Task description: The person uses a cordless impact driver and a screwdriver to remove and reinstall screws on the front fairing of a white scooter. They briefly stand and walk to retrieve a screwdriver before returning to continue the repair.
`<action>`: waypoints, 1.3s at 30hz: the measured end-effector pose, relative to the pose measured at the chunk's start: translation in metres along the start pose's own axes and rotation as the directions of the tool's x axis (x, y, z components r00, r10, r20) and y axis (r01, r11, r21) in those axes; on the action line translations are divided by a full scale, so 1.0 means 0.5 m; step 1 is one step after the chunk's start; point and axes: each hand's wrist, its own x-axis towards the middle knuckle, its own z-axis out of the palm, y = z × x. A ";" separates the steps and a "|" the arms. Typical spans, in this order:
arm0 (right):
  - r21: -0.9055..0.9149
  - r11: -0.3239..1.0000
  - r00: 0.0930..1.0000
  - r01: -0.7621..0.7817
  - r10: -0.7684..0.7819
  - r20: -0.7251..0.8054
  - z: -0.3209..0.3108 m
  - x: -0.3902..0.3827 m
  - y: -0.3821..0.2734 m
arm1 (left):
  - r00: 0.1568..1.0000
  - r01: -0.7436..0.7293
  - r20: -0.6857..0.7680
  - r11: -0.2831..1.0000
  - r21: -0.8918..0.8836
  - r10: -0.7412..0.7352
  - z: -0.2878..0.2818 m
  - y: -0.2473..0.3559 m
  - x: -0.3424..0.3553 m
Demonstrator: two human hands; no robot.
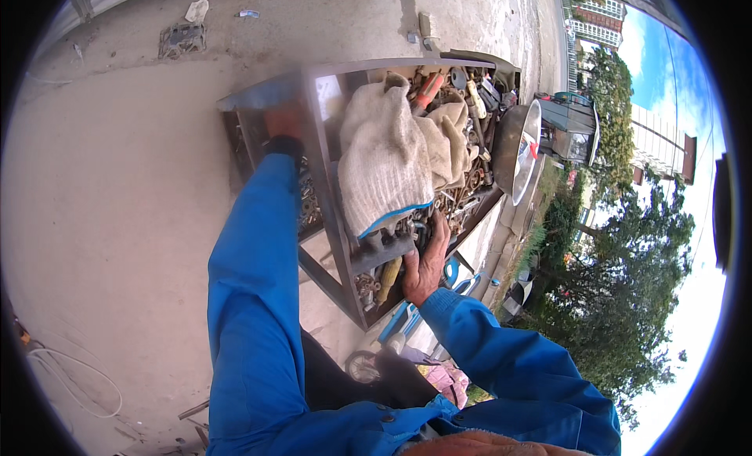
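A metal cart (333,221) with a top tray full of tools and hardware stands in front of me. My left hand (283,122) reaches into the shelf under the tray on its left side; it is blurred, and its fingers are hidden. My right hand (424,274) rests at the near right part of the tray with its fingers stretched out over small metal parts. By its thumb lies a dark metal block (384,255), with a yellow handle (389,277) just below. A beige knitted glove (384,154) with a blue edge covers the tray's left part.
A metal bowl (511,154) holding something red sits at the tray's far right side. A red-handled tool (429,90) lies beyond the glove. Loose bolts (308,197) fill the lower shelf. Concrete ground (117,182) extends to the left; a small vehicle (570,127) stands at the right.
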 end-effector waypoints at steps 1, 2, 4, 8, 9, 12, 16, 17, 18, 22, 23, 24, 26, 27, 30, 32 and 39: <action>-0.002 1.000 1.000 -0.021 0.021 -0.004 -0.002 0.004 0.002 | 1.000 -0.005 0.018 1.000 0.018 0.004 0.002 -0.004 0.016; 0.009 0.999 0.999 -0.042 0.042 -0.010 -0.005 -0.003 0.000 | 1.000 -0.011 0.026 0.999 0.048 0.010 -0.008 -0.008 0.032; 0.031 0.997 0.998 -0.065 0.066 -0.011 -0.020 0.007 -0.008 | 0.999 -0.003 0.038 0.996 0.094 -0.001 -0.028 -0.017 0.062; 0.034 0.992 0.993 -0.120 0.120 0.007 -0.023 0.011 -0.013 | 0.995 0.016 0.091 0.992 0.122 -0.028 -0.031 -0.034 0.090; 0.026 0.988 0.989 -0.149 0.149 0.006 -0.023 -0.002 -0.014 | 0.994 0.007 0.111 0.995 0.099 -0.019 -0.018 -0.013 0.085; 0.046 0.989 0.990 -0.143 0.144 -0.006 -0.028 -0.006 -0.026 | 0.993 0.065 0.100 0.997 0.031 -0.068 -0.027 -0.011 0.075; 0.079 0.989 0.991 -0.125 0.128 -0.034 -0.036 -0.013 -0.028 | 0.972 0.235 0.032 0.943 -0.236 -0.234 -0.045 0.012 -0.004; 0.092 0.988 0.992 -0.126 0.127 -0.013 -0.030 -0.004 -0.031 | 0.947 0.316 0.057 0.883 -0.346 -0.316 -0.025 0.004 -0.053; 0.122 0.985 0.990 -0.121 0.128 -0.054 -0.040 -0.021 -0.032 | 0.931 0.345 0.056 0.821 -0.455 -0.360 -0.043 0.019 -0.086; 0.151 0.985 0.993 -0.088 0.099 -0.070 -0.016 -0.016 -0.027 | 0.750 0.542 0.337 0.238 -0.806 -0.570 -0.042 -0.016 -0.285; 0.185 0.980 0.989 -0.074 0.095 -0.111 -0.020 -0.025 -0.031 | 0.734 0.510 0.332 0.159 -0.845 -0.592 -0.068 -0.032 -0.325; 0.240 0.970 0.981 -0.030 0.075 -0.181 -0.036 -0.026 -0.041 | 0.742 0.441 0.270 0.144 -0.886 -0.614 -0.139 -0.049 -0.347; 0.312 0.950 0.964 0.027 0.058 -0.261 -0.031 -0.035 -0.030 | 0.730 0.401 0.204 0.167 -0.901 -0.653 -0.191 -0.092 -0.454; 0.318 0.948 0.941 0.011 0.098 -0.325 -0.032 -0.067 0.013 | 0.624 0.592 0.359 0.120 -0.797 -0.694 -0.264 0.018 -0.504; 0.520 0.844 0.900 0.131 0.119 -0.420 -0.103 -0.151 -0.050 | 0.719 0.504 0.283 0.196 -0.841 -0.635 -0.445 0.009 -0.656; 0.623 0.770 0.949 0.141 0.074 -0.306 -0.149 -0.257 -0.095 | 0.758 0.464 0.288 0.173 -0.869 -0.586 -0.542 0.028 -0.759; 0.844 0.180 0.863 -0.506 0.120 0.491 -0.192 -0.655 -0.178 | 0.841 0.499 0.426 0.171 -0.850 -0.333 -0.659 0.368 -1.053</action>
